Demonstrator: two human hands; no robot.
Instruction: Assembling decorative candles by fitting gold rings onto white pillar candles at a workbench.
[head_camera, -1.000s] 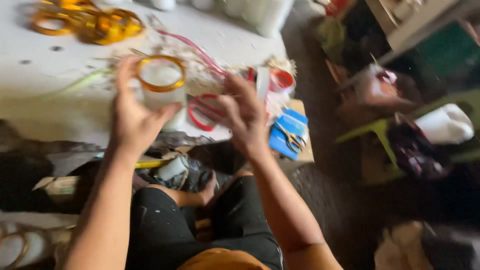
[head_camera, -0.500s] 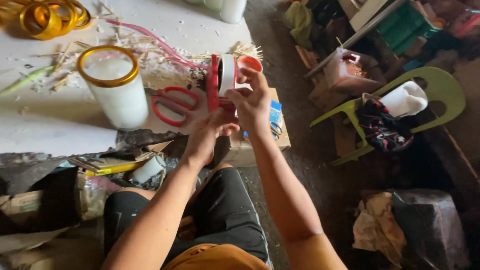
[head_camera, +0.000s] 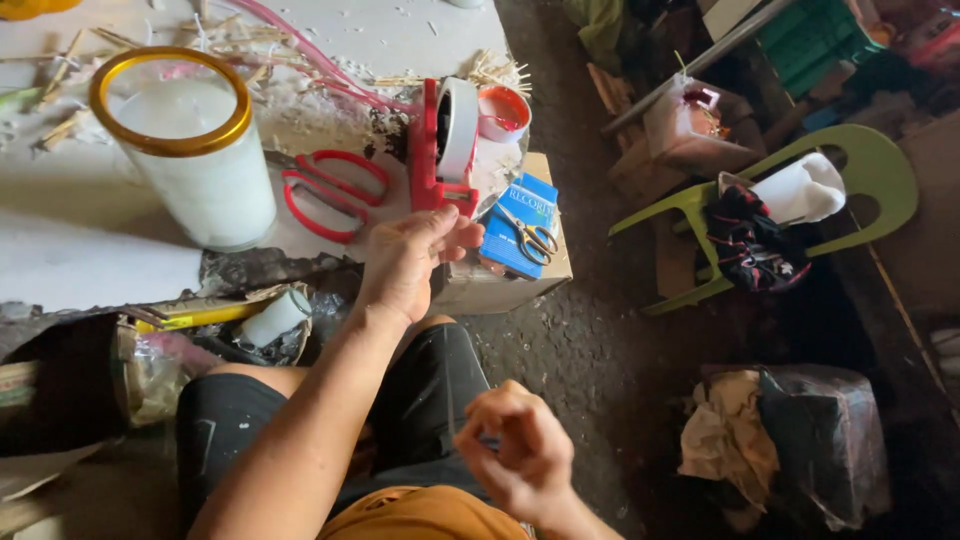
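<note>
Table (head_camera: 80, 260) fills the top left, white and messy with bits of straw. Chair (head_camera: 870, 170), green plastic, stands far to the right with dark cloth and a white thing on it. A big white candle (head_camera: 195, 165) in a glass with a gold rim stands on the table. A cardboard box (head_camera: 520, 285) sits just beside the table's edge, with a blue pack (head_camera: 520, 215) on top. Red scissors (head_camera: 330, 190) lie flat on the table between the candle and the tape holder.

The tape holder (head_camera: 440, 140) is red, with a white roll in it, and stands at the table's edge. The left hand (head_camera: 410, 265) is just under it, fingers curled and touching its base. I cannot tell if it grips it tight. The right hand (head_camera: 510, 450) is low, near the lap, well apart from the table. Its fingers pinch together, maybe on a bit of tape, but I cannot tell.

A small orange cup (head_camera: 503, 112) sits behind the tape holder. Little gold scissors (head_camera: 530, 238) lie on the blue pack.
</note>
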